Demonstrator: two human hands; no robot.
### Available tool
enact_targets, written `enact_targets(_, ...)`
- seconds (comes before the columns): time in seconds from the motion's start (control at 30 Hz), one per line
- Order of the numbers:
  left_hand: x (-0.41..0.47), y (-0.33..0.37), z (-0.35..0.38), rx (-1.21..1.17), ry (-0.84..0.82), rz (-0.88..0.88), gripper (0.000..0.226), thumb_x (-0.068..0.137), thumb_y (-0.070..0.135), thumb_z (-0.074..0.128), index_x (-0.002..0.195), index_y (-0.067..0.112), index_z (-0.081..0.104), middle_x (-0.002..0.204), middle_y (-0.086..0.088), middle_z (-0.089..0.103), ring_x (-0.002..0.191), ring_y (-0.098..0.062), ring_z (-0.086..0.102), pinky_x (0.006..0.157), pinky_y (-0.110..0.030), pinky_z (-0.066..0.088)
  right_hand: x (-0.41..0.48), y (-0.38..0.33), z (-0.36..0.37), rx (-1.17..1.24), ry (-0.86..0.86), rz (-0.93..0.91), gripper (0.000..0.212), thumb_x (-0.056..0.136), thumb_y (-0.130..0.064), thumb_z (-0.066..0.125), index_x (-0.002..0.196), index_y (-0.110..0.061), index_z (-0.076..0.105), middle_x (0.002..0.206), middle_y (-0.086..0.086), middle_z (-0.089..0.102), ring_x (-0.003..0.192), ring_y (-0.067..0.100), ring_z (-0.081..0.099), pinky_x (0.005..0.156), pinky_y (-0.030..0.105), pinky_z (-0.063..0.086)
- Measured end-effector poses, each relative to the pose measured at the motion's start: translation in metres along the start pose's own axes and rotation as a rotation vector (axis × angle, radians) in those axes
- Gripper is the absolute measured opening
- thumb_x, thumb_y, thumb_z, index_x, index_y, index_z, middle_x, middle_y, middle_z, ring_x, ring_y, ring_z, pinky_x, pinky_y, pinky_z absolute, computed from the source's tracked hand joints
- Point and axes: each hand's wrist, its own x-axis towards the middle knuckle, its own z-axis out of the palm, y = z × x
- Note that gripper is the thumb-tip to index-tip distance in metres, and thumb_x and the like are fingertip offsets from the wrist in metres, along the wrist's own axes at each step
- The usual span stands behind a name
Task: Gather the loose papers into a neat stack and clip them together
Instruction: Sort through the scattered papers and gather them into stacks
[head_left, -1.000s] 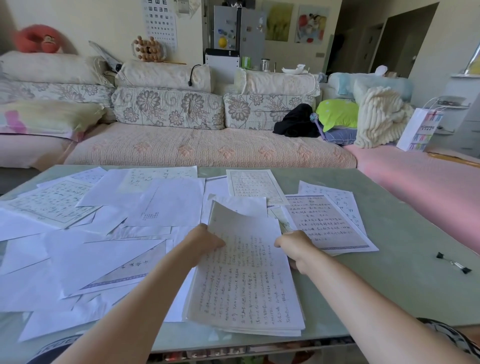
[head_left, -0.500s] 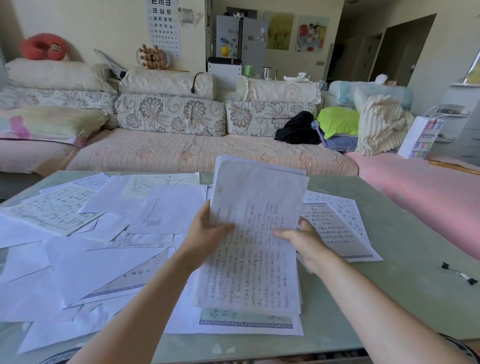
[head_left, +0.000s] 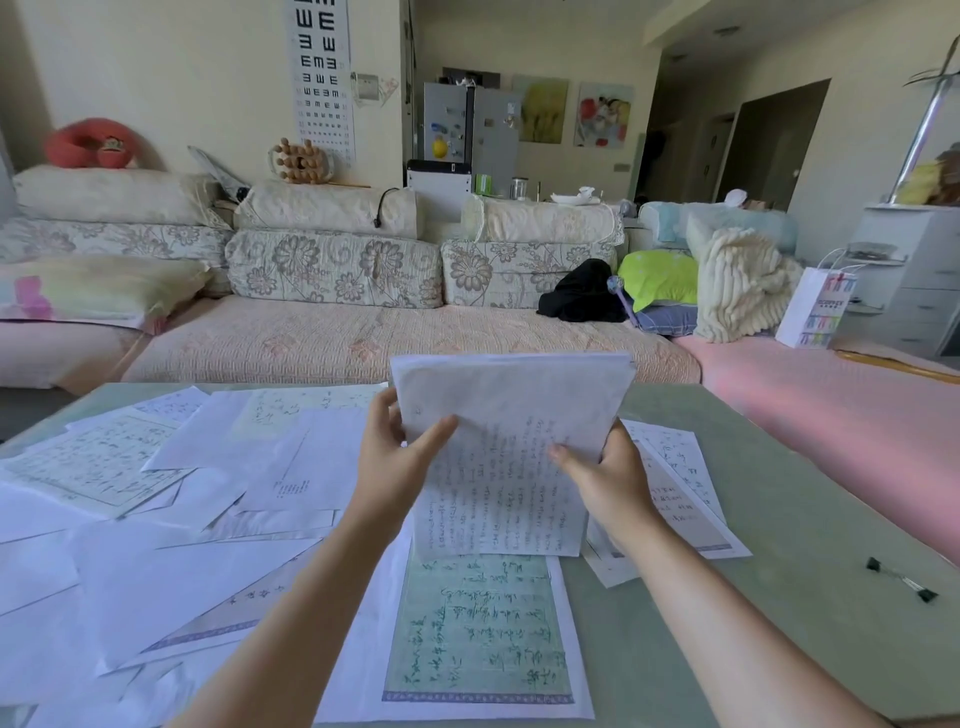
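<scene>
A stack of handwritten papers (head_left: 506, 457) stands upright on its lower edge over the table, held from both sides. My left hand (head_left: 397, 462) grips its left edge and my right hand (head_left: 605, 478) grips its right edge. Under the stack lies a green-printed sheet (head_left: 475, 629). Many loose papers (head_left: 171, 519) are scattered over the left and middle of the table, and more sheets (head_left: 680, 488) lie to the right of my right hand. Two black binder clips (head_left: 901, 579) rest on the table's right side.
The pale green glass table (head_left: 810, 519) fills the foreground. Behind it runs a long floral sofa (head_left: 332, 312) with cushions, a black garment and blankets. A white paper bag (head_left: 818, 306) stands by the drawers at the right.
Both hands have lifted the stack from lying flat on the table to standing upright, uncovering the green-printed sheet beneath it.
</scene>
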Motion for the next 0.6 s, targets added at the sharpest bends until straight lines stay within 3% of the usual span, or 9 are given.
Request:
enact_targets(0.17,0.02,0.036,0.021,0.008,0.052,0.103,0.034,0.08,0.04,0.076,0.108,0.034,0.059,0.103,0.0,0.067,0.091,-0.016,0.067,0.076,-0.036,0.058,0.007,-0.002,0.001,0.036,-0.085,0.022,0.054,0.072,-0.033,0.08,0.12,-0.034,0.056,0.109,-0.011,0.072,0.103,0.011,0.069,0.091,0.046,0.056)
enact_targets(0.27,0.032,0.048,0.034,0.004,0.134,0.088,0.033,0.084,0.055,0.063,0.098,0.026,0.065,0.089,0.008,0.064,0.084,-0.009,0.059,0.076,-0.032,0.046,0.013,-0.003,0.002,0.066,-0.091,0.024,0.063,0.065,-0.037,0.082,0.122,-0.033,0.055,0.11,-0.01,0.072,0.104,0.012,0.069,0.089,0.043,0.056)
enact_targets(0.43,0.057,0.053,0.044,-0.028,0.242,-0.019,0.021,0.084,0.032,0.061,0.067,0.023,0.053,0.065,0.002,0.049,0.063,-0.017,0.044,0.059,-0.028,0.033,0.028,-0.003,-0.001,0.015,-0.098,0.003,0.049,0.076,-0.021,0.074,0.121,-0.03,0.056,0.107,-0.01,0.072,0.102,0.011,0.068,0.088,0.04,0.055)
enact_targets(0.53,0.056,0.054,0.043,-0.017,0.208,0.016,0.02,0.088,0.043,0.062,0.079,0.027,0.055,0.074,0.006,0.053,0.07,-0.01,0.046,0.062,-0.027,0.034,0.032,-0.001,-0.001,-0.011,-0.122,0.007,0.047,0.078,-0.013,0.067,0.12,-0.031,0.059,0.107,-0.01,0.073,0.105,0.013,0.068,0.089,0.042,0.054)
enact_targets(0.6,0.051,0.046,0.036,0.008,0.137,0.028,0.036,0.086,0.058,0.059,0.105,0.028,0.058,0.104,0.014,0.06,0.099,-0.003,0.053,0.085,-0.027,0.04,0.034,0.0,-0.001,-0.025,-0.132,0.015,0.044,0.075,-0.014,0.063,0.115,-0.031,0.062,0.105,-0.008,0.073,0.103,0.014,0.068,0.09,0.045,0.054)
